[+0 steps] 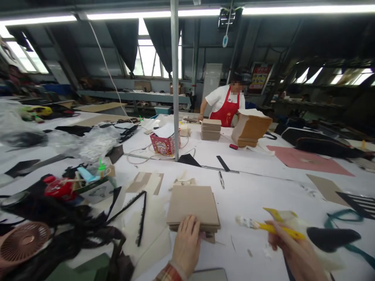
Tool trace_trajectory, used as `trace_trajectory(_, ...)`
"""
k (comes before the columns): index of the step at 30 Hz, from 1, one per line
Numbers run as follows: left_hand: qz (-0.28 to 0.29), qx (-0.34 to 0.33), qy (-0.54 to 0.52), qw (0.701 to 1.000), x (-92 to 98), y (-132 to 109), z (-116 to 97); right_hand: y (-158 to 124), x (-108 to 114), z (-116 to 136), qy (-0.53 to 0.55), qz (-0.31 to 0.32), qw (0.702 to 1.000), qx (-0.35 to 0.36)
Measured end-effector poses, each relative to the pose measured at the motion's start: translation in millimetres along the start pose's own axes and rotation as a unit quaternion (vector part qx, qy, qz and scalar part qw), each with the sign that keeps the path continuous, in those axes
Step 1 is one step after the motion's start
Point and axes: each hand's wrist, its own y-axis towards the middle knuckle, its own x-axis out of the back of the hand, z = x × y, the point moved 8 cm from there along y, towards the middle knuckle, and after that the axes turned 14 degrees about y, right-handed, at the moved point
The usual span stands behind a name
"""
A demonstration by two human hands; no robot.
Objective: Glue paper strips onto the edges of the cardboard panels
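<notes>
My left hand (187, 244) lies with its fingers flat on the near edge of a stack of grey-brown cardboard sheets (193, 201). It is not wrapped round the stack. To the right, my right hand (293, 249) is closed round the yellow handle of a brush (263, 226), whose pale bristles point left toward the stack, apart from it. Behind the stack lie cream scraps (184, 180) and a pen (221, 180). A dark, rounded piece (334, 238) rests just past my right hand.
Left are a pink fan (25, 242), a red bottle (60, 189), black strips (142, 218) and plastic bags (84, 142). A metal post (175, 78) rises mid-table beside a red box (164, 145). Across the table, a person in a red apron (227, 107) stands behind tall stacks (250, 128).
</notes>
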Motion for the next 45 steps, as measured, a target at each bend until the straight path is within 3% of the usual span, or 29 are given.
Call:
trace_trajectory(3, -0.006, 0.007, 0.011, 1.0, -16.0, 5, 6, 13, -106, -8, 0.081, 0.103, 0.989, -0.07)
trace_trajectory(6, -0.034, 0.015, 0.027, 0.999, -29.5, 1, 10, 18, -174, -17, 0.135, 0.153, 0.973, -0.106)
trace_trajectory(10, -0.093, 0.024, 0.037, 0.995, -42.7, -4, 12, 18, -219, -50, 0.219, 0.155, 0.941, -0.206)
trace_trajectory(13, -0.164, 0.042, 0.045, 0.984, -53.9, -8, 15, 5, -254, -97, 0.275, 0.154, 0.892, -0.323)
trace_trajectory(16, -0.225, 0.048, 0.053, 0.972, -67.4, -13, 18, -2, -304, -139, 0.282, 0.195, 0.849, -0.403)
trace_trajectory(18, -0.251, 0.041, 0.052, 0.966, -73.7, -14, 17, 20, -329, -148, 0.268, 0.187, 0.875, -0.357)
trace_trajectory(20, -0.266, 0.045, 0.048, 0.962, -75.6, -14, 18, 64, -335, -134, 0.269, 0.13, 0.926, -0.229)
trace_trajectory(22, -0.272, 0.057, 0.047, 0.959, -74.3, -14, 18, 103, -325, -110, 0.283, 0.07, 0.948, -0.131)
trace_trajectory(25, -0.264, 0.059, 0.051, 0.961, -71.1, -12, 18, 128, -302, -85, 0.281, 0.06, 0.952, -0.101)
trace_trajectory(27, -0.257, 0.047, 0.055, 0.964, -68.6, -12, 17, 116, -294, -80, 0.248, 0.118, 0.953, -0.128)
trace_trajectory(30, -0.251, 0.031, 0.07, 0.965, -63.9, -13, 16, 69, -294, -93, 0.163, 0.224, 0.94, -0.197)
trace_trajectory(33, -0.249, 0.019, 0.086, 0.964, -59.1, -13, 16, 32, -297, -110, 0.084, 0.269, 0.93, -0.236)
trace_trajectory(35, -0.247, 0.022, 0.087, 0.965, -57.3, -13, 17, 21, -302, -115, 0.045, 0.284, 0.929, -0.233)
trace_trajectory(41, -0.24, 0.023, 0.081, 0.967, -58.2, -12, 15, 27, -320, -118, -0.023, 0.321, 0.927, -0.191)
trace_trajectory(45, -0.227, 0.041, 0.058, 0.971, -59.6, -10, 17, 72, -318, -105, -0.047, 0.238, 0.967, -0.079)
